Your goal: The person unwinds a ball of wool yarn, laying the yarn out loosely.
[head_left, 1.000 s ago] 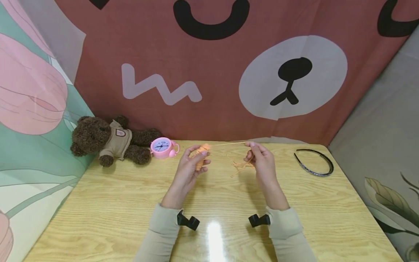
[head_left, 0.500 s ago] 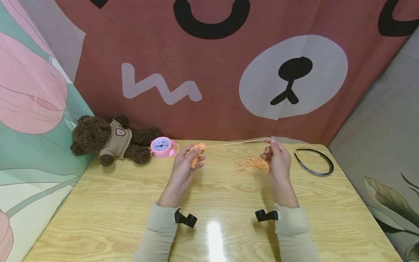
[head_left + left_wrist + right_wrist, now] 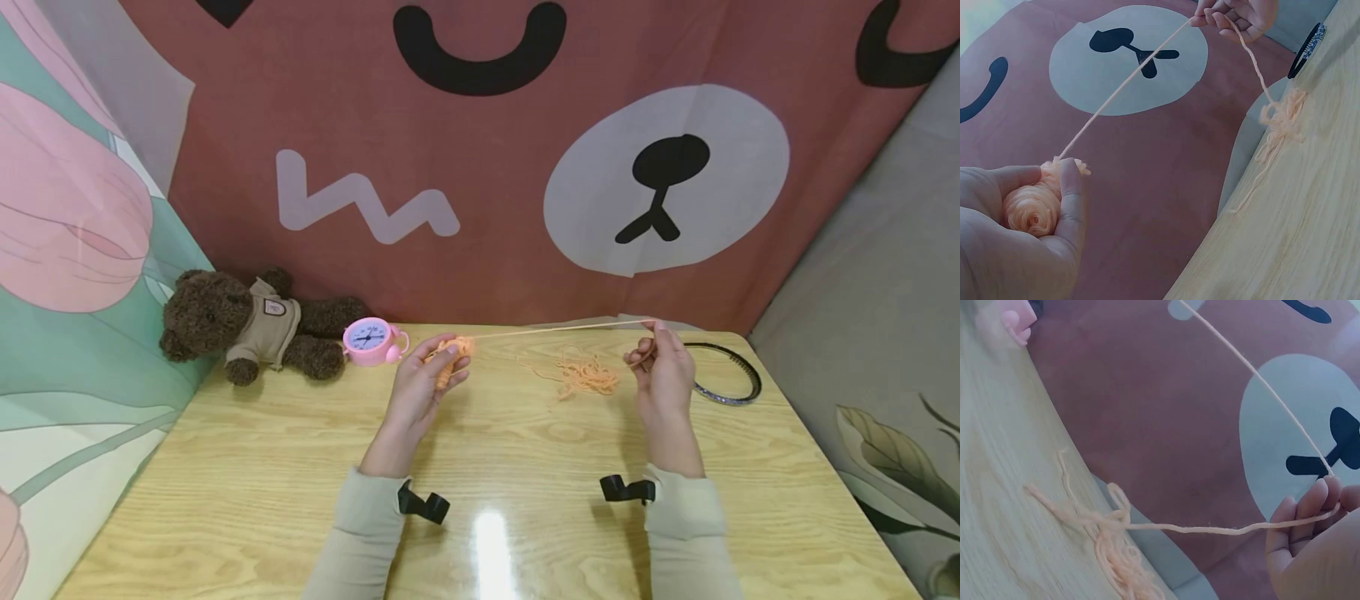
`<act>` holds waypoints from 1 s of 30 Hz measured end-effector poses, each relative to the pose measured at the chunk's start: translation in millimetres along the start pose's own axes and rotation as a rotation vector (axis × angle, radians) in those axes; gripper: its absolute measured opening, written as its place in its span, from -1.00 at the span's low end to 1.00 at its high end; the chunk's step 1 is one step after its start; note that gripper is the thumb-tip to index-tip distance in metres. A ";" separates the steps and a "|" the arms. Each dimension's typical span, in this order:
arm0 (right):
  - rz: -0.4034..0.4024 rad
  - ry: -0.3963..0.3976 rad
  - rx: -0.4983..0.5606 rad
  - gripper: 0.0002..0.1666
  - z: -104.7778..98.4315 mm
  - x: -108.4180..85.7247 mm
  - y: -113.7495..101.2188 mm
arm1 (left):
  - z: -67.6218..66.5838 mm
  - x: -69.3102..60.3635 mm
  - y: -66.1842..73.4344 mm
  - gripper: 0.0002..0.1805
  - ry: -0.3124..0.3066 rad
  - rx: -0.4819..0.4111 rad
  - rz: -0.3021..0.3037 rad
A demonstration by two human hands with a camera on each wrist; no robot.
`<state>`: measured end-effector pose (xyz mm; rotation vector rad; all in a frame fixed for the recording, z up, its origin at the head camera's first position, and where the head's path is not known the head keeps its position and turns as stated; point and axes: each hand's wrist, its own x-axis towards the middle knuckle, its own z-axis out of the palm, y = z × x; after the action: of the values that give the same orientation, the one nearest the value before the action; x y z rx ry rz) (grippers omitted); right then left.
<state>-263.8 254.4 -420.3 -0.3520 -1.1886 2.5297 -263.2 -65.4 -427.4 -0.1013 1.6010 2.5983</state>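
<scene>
My left hand (image 3: pixel 416 383) grips a small wound ball of orange yarn (image 3: pixel 1034 209), thumb and fingers around it. From the ball a taut strand of yarn (image 3: pixel 555 329) stretches across to my right hand (image 3: pixel 666 383), which pinches it between thumb and fingertips. In the right wrist view the strand passes through the fingers (image 3: pixel 1316 500) and hangs on toward the table. There it joins a loose tangle of the same yarn (image 3: pixel 588 375) lying on the tabletop between both hands.
A brown teddy bear (image 3: pixel 266 321) lies at the back left beside a pink alarm clock (image 3: pixel 369 340). Partly behind my right hand lies a dark headband (image 3: pixel 738 396). The wooden table (image 3: pixel 525 458) meets a printed cloth (image 3: pixel 495 167) at its back edge.
My right hand has moved to the right, away from the left, drawing out a longer strand. The left hand has shifted slightly left. More of the tangle on the table shows.
</scene>
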 end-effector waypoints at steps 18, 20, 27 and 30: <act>-0.003 0.096 0.097 -0.73 -17.5 6.6 -9.9 | -7.4 5.4 4.6 -0.65 0.116 -0.072 0.076; -0.001 0.100 0.079 -0.71 -18.7 6.5 -9.5 | -8.3 5.0 5.7 -0.63 0.120 -0.072 0.075; -0.027 0.042 -0.498 -0.44 -9.3 4.7 3.4 | -5.9 2.0 5.6 -0.83 0.070 -0.064 0.037; -0.080 -0.080 -0.703 -0.34 2.7 -0.3 16.0 | -1.7 -0.3 4.0 -0.92 0.029 -0.054 0.022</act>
<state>-267.3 242.8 -431.0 -0.3499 -2.0557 1.9958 -263.3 -68.7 -424.7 -0.1262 1.5505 2.6688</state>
